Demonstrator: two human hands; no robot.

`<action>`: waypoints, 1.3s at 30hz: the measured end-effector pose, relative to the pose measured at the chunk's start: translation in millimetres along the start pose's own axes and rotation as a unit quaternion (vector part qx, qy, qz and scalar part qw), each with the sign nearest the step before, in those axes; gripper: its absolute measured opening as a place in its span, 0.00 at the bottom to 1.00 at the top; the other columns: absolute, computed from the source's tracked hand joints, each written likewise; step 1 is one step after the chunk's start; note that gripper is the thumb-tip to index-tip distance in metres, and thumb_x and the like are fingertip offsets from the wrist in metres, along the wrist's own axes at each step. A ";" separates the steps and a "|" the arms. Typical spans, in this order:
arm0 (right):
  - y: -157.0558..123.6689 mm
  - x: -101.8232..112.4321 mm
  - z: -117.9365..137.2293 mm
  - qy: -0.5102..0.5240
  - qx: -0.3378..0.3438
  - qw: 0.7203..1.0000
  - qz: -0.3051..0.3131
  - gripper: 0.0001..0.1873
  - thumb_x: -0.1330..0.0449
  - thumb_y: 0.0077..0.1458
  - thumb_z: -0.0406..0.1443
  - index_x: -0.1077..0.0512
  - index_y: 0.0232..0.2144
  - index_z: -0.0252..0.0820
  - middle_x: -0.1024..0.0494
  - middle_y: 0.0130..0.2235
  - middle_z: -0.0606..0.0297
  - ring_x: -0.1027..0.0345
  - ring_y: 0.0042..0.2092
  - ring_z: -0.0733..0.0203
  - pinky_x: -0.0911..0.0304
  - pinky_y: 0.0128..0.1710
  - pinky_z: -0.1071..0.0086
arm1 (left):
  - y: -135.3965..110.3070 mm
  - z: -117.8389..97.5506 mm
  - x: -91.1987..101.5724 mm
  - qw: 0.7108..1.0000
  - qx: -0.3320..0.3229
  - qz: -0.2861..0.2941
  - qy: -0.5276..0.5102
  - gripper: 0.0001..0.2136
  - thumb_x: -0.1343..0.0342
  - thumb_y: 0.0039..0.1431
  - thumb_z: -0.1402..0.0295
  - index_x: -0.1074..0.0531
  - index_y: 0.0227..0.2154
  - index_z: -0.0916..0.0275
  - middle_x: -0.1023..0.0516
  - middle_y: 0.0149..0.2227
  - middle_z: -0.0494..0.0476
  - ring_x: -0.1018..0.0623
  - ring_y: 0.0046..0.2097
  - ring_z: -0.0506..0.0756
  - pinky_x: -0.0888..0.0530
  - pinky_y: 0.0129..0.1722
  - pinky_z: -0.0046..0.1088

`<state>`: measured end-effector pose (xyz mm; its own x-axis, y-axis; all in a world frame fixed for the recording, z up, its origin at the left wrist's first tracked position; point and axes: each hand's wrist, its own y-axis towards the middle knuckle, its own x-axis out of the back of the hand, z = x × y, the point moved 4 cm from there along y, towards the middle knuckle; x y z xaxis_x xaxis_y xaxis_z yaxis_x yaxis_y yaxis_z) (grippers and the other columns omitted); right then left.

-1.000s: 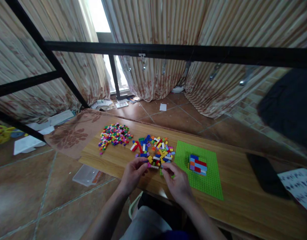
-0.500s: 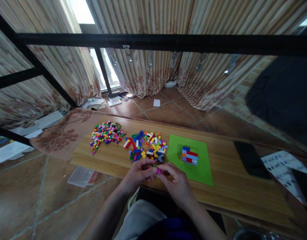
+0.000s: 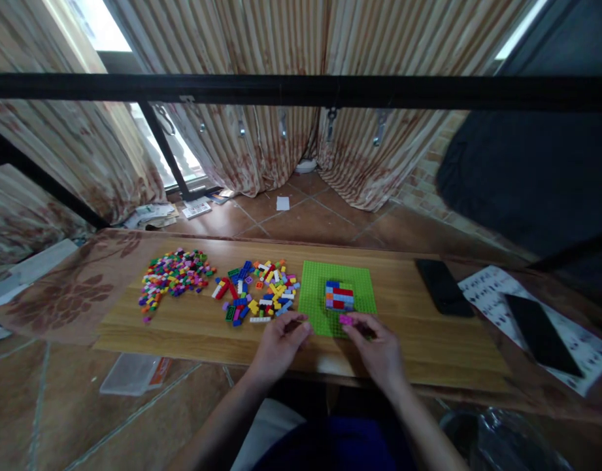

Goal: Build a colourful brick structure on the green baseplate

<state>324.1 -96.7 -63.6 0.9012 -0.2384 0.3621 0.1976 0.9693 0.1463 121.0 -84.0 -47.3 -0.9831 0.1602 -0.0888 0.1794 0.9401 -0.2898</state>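
Observation:
My right hand (image 3: 378,343) pinches a small magenta building brick (image 3: 346,319) between thumb and fingertips. It is over the near part of the green baseplate (image 3: 311,278). Just beyond that brick, a low block of joined bricks (image 3: 340,297) in red, light blue, dark blue and orange stands on the plate. My left hand (image 3: 282,343) is closed at the plate's near left corner, thumb against fingers; what lies between them, if anything, is too small to make out. A white brick (image 3: 260,320) rests on the table beside it.
Loose larger bricks (image 3: 242,304) lie left of the plate, with a heap of small bricks (image 3: 176,278) farther left on the wooden table (image 3: 403,353). A black tablet-like slab (image 3: 442,288), a printed sheet (image 3: 491,288) and a phone-like object (image 3: 543,333) are at the right.
My hands have moved apart. The right hand has carried the magenta brick over the baseplate, near the brick block. The view has turned to the right.

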 end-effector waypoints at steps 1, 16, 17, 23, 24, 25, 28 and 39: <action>6.1 4.9 -6.5 0.001 -0.004 1.000 -0.018 0.14 0.37 0.51 0.44 0.24 0.36 0.42 0.22 0.35 0.62 0.30 0.36 0.59 0.35 0.39 0.64 | 4.9 -2.5 -2.6 0.999 -0.036 -0.007 0.040 0.15 0.41 0.54 0.60 0.27 0.38 0.65 0.23 0.31 0.55 0.25 0.31 0.51 0.28 0.32 0.27; 25.5 5.3 -13.8 -0.087 0.052 0.994 -0.026 0.14 0.43 0.56 0.43 0.24 0.39 0.42 0.22 0.36 0.60 0.29 0.36 0.58 0.33 0.38 0.63 | 30.9 -5.2 -66.5 0.774 -0.293 0.037 0.560 0.23 0.49 0.57 0.72 0.36 0.57 0.59 0.37 0.58 0.65 0.33 0.54 0.63 0.33 0.54 0.46; 25.5 5.3 -13.1 -0.094 0.060 0.993 -0.026 0.14 0.43 0.57 0.43 0.24 0.39 0.43 0.22 0.36 0.60 0.29 0.37 0.58 0.33 0.39 0.63 | 31.9 -2.4 -67.2 0.767 -0.290 0.038 0.571 0.23 0.49 0.57 0.72 0.36 0.58 0.59 0.37 0.59 0.65 0.33 0.54 0.63 0.33 0.54 0.46; 25.9 4.1 -14.7 -0.117 0.073 0.990 -0.031 0.15 0.44 0.58 0.41 0.24 0.43 0.43 0.22 0.37 0.59 0.28 0.38 0.58 0.32 0.41 0.62 | 35.9 8.3 -67.3 0.741 -0.284 0.038 0.607 0.24 0.52 0.59 0.71 0.39 0.60 0.60 0.39 0.61 0.68 0.34 0.55 0.65 0.33 0.53 0.46; 26.0 3.8 -15.9 -0.118 0.071 0.990 -0.031 0.15 0.44 0.58 0.41 0.24 0.44 0.43 0.21 0.38 0.59 0.28 0.38 0.57 0.32 0.41 0.61 | 36.1 9.1 -67.4 0.740 -0.284 0.037 0.609 0.24 0.52 0.59 0.71 0.39 0.60 0.60 0.39 0.61 0.69 0.34 0.55 0.65 0.33 0.53 0.46; 26.2 3.5 -17.0 -0.119 0.068 0.990 -0.032 0.15 0.44 0.58 0.42 0.24 0.44 0.43 0.21 0.38 0.58 0.28 0.38 0.57 0.32 0.41 0.61 | 36.1 9.8 -67.7 0.739 -0.284 0.036 0.610 0.24 0.52 0.59 0.71 0.39 0.60 0.60 0.39 0.61 0.69 0.34 0.55 0.65 0.33 0.52 0.47; 26.2 2.5 -18.6 -0.122 0.072 0.989 -0.032 0.16 0.45 0.58 0.42 0.24 0.45 0.44 0.21 0.40 0.58 0.28 0.40 0.56 0.32 0.43 0.60 | 35.8 10.7 -68.4 0.736 -0.286 0.030 0.613 0.24 0.53 0.60 0.71 0.40 0.61 0.59 0.39 0.61 0.68 0.33 0.55 0.64 0.33 0.52 0.46; 22.3 1.3 -20.9 -0.138 0.056 0.987 -0.051 0.20 0.45 0.57 0.43 0.27 0.48 0.40 0.22 0.38 0.57 0.30 0.35 0.57 0.32 0.39 0.61 | 35.3 10.6 -69.9 0.731 -0.280 0.025 0.622 0.24 0.53 0.61 0.70 0.40 0.61 0.60 0.39 0.61 0.69 0.33 0.54 0.65 0.33 0.53 0.46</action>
<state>337.7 -74.1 -79.1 0.7357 -0.3570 0.5756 0.2247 0.9303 0.2899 196.5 -65.2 -61.4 -0.3114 0.0202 0.9501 0.5148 0.8440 0.1508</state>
